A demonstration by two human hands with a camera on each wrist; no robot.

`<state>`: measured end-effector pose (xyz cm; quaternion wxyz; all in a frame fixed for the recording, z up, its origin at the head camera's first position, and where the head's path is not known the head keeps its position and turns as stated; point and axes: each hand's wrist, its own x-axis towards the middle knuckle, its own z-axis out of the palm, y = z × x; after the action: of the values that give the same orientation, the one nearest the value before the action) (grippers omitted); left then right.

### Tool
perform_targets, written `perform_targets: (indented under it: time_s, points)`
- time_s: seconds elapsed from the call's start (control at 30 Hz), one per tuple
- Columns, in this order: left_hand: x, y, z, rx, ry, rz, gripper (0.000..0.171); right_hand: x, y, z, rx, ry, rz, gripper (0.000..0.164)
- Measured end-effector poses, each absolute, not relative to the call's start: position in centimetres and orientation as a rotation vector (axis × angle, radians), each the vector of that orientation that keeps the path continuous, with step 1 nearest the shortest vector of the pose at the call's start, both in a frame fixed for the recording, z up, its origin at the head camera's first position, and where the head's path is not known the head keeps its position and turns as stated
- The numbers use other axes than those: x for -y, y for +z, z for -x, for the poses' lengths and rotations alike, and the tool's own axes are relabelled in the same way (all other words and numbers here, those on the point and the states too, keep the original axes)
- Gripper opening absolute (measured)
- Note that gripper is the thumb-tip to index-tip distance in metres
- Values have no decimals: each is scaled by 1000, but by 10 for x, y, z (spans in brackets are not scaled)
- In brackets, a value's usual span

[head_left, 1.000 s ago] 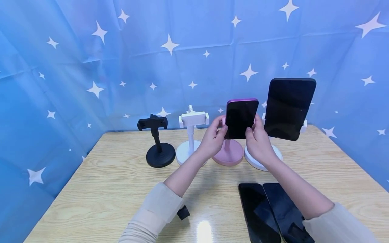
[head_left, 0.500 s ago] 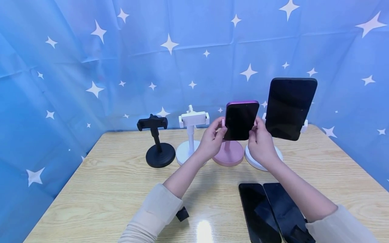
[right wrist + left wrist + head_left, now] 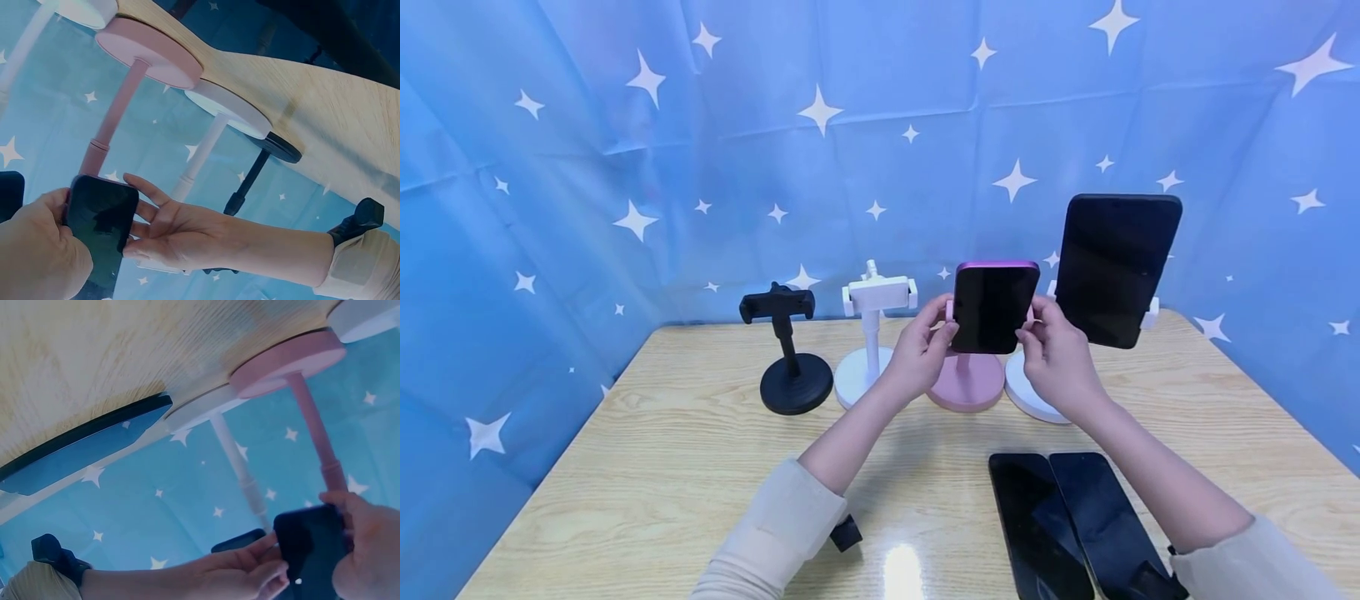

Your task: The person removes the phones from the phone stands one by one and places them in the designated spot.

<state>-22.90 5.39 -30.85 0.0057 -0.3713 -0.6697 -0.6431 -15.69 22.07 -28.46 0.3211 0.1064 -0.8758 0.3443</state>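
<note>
A phone (image 3: 995, 308) with a purple-pink rim stands upright, screen facing me, at the head of a pink phone stand (image 3: 966, 390). The stand's clamp is mostly behind it; small pink ends show at both sides. My left hand (image 3: 917, 354) holds the phone's left edge by the clamp end, thumb in front. At the opposite edge my right hand (image 3: 1063, 362) pinches the phone low down, fingers curled by the other clamp end. In the left wrist view the phone (image 3: 310, 550) sits between both hands; the right wrist view shows the left fingers (image 3: 150, 187) along its edge.
To the right, a large dark tablet-like device (image 3: 1117, 267) is mounted on a white stand (image 3: 1030, 396). An unloaded white stand (image 3: 871, 333) and black stand (image 3: 793, 383) stand left. Two dark phones, one here (image 3: 1037, 525), lie side by side on the wooden table (image 3: 662, 483).
The phone has moved down a little between my hands. My right hand has shifted slightly outward, its thumb drawing back from the screen to the edge. The left hand has lowered a little.
</note>
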Motion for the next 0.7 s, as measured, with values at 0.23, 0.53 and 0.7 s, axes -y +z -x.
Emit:
perform_targets:
  time_s: [0.23,0.53,0.7]
  points:
    - [-51,-309,226,2095,-2004,1197,33,-227,-289,154,2227,882,-398,23]
    - [-45,-308,221,2058,-1955,1246,31,-231,-292,151,2194,855,-484,26]
    - [-40,-306,216,2032,-1955,1260,31,-228,-291,146,2176,874,-507,31]
